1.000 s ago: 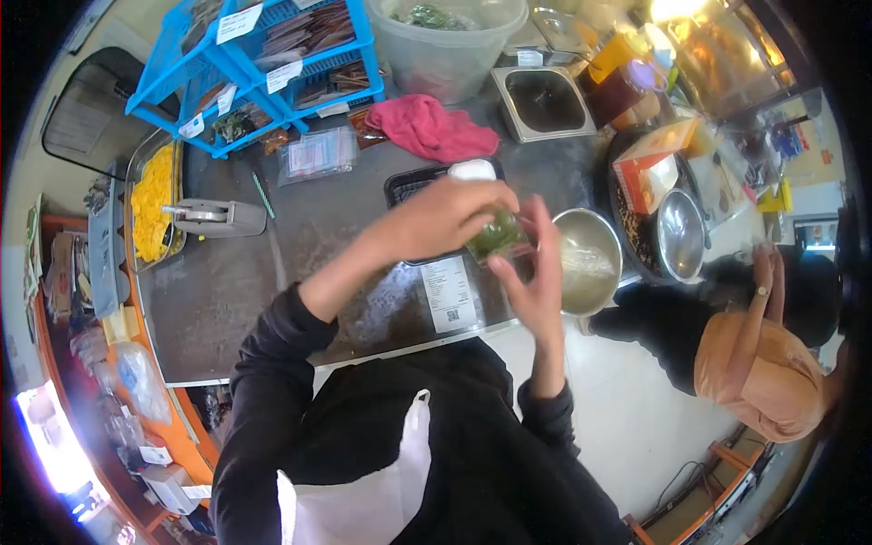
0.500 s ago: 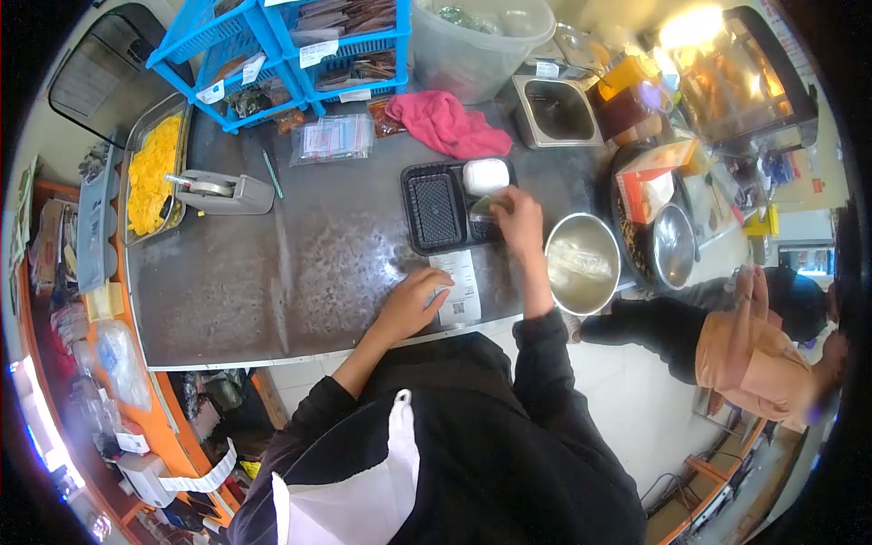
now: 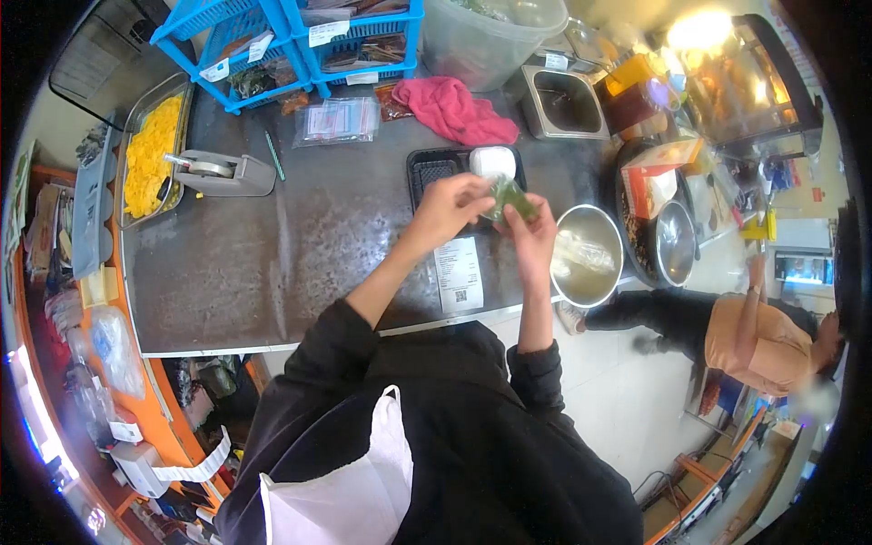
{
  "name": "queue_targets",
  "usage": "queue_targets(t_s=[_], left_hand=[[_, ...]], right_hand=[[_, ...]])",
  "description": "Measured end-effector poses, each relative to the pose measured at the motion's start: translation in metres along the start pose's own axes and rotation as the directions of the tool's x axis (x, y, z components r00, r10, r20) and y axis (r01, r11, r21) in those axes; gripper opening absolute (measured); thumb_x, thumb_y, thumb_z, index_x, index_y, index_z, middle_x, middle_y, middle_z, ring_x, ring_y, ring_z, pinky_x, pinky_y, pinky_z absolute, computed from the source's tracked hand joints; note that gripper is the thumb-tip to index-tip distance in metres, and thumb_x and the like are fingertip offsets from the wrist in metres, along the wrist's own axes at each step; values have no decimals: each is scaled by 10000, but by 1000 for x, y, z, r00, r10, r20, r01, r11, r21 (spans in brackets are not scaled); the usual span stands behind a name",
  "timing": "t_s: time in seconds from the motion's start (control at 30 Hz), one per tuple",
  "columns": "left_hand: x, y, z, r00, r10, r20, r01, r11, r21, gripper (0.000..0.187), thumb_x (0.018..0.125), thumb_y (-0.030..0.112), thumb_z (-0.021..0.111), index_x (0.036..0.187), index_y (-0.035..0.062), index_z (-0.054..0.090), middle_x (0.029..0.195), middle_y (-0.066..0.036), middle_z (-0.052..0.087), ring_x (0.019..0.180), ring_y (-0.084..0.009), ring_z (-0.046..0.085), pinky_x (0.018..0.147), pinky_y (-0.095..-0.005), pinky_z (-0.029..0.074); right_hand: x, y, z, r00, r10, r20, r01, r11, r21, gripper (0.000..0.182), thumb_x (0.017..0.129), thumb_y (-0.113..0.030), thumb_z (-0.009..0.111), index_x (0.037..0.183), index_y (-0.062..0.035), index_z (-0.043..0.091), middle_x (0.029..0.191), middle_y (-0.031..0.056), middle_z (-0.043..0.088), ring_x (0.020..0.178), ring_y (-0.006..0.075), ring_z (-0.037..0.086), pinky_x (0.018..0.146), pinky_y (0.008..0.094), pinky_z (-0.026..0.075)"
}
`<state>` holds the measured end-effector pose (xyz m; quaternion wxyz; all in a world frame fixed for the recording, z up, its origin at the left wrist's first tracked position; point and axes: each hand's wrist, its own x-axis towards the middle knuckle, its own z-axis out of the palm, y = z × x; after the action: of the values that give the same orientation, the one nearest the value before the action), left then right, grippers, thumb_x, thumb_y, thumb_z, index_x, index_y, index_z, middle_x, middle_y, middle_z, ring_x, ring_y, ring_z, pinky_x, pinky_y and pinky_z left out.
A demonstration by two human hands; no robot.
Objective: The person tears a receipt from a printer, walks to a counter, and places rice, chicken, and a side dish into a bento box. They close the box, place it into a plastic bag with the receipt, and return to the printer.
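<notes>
- while a green packet is held by the right fingers, its edge is met by the left fingers, grip unclear
- a black tray is partly covered

On the counter, a tray of yellow food lies at the left beside a grey tape dispenser, with blue baskets, flat plastic packets, a crumpled pink cloth and a large translucent tub along the far side, while a person in an orange top is at the right.
</notes>
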<state>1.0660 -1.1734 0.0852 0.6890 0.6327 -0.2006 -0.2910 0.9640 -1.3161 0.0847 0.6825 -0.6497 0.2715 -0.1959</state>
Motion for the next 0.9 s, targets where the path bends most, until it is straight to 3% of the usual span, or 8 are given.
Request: queue_targets(t_s=[0.07, 0.1, 0.2, 0.3, 0.53, 0.67, 0.8, 0.9], left_hand=[[26, 2, 4, 994, 96, 57, -109, 942, 319, 191, 894, 95, 677, 1052, -12, 680, 979, -105, 717, 899, -154, 686, 691, -306, 537], [35, -1, 9, 987, 147, 69, -162, 903, 398, 185, 872, 84, 684, 1033, -7, 686, 949, -126, 713, 875, -183, 694, 688, -319, 537], [62, -26, 20, 951, 283, 123, -297, 731, 614, 180, 818, 59, 699, 989, 3, 700, 880, -176, 700, 823, -265, 705, 681, -355, 537], [74, -54, 24, 928, 341, 148, -340, 616, 711, 183, 796, 49, 695, 974, 5, 702, 872, -191, 687, 823, -317, 693, 684, -376, 541], [61, -56, 17, 946, 305, 111, -313, 766, 561, 183, 841, 57, 683, 1009, -16, 689, 973, -160, 690, 849, -285, 700, 683, -354, 552], [21, -21, -5, 941, 328, -81, -272, 878, 394, 181, 898, 93, 668, 1038, -20, 690, 1016, -129, 695, 841, -217, 695, 681, -305, 548], [-38, -24, -49, 866, 300, -401, -67, 863, 500, 160, 899, 165, 683, 1004, 47, 711, 896, -91, 698, 698, -166, 626, 628, -292, 494], [-91, -41, -93, 726, 304, -617, 77, 855, 513, 155, 906, 174, 684, 982, 41, 709, 846, -52, 698, 683, -131, 606, 627, -262, 476]], right_hand=[[2, 15, -3, 965, -253, -72, 205, 895, -396, 322, 874, -18, 677, 1159, -6, 526, 1075, 98, 626, 981, 178, 616, 780, 282, 529], [-3, 10, 7, 903, -377, -206, 269, 870, -413, 339, 857, -8, 665, 1170, 2, 535, 1070, 130, 606, 1038, 232, 584, 819, 331, 502], [-1, 20, 4, 835, -536, -123, 371, 714, -594, 306, 858, 14, 614, 1157, 4, 548, 1056, 150, 596, 1013, 293, 574, 830, 376, 481], [10, 42, 1, 875, -442, 198, 449, 586, -675, 315, 848, 15, 567, 1162, 13, 548, 1103, 181, 575, 1007, 381, 547, 873, 467, 443], [17, 70, 7, 906, -313, 286, 372, 265, -890, 413, 835, -41, 583, 1243, 7, 533, 1168, 165, 564, 1080, 375, 526, 884, 464, 432], [20, 61, 7, 913, -318, 257, 368, 364, -856, 395, 820, -30, 584, 1212, 16, 573, 1154, 174, 591, 1099, 379, 531, 926, 471, 423], [12, 31, 0, 872, -434, 227, 437, 480, -761, 333, 803, 14, 578, 1130, 10, 638, 1121, 198, 620, 1067, 386, 556, 945, 465, 432], [4, 15, 17, 892, -427, 149, 406, 612, -678, 298, 833, 16, 607, 1127, -10, 645, 929, 141, 583, 805, 283, 568, 749, 372, 475]])
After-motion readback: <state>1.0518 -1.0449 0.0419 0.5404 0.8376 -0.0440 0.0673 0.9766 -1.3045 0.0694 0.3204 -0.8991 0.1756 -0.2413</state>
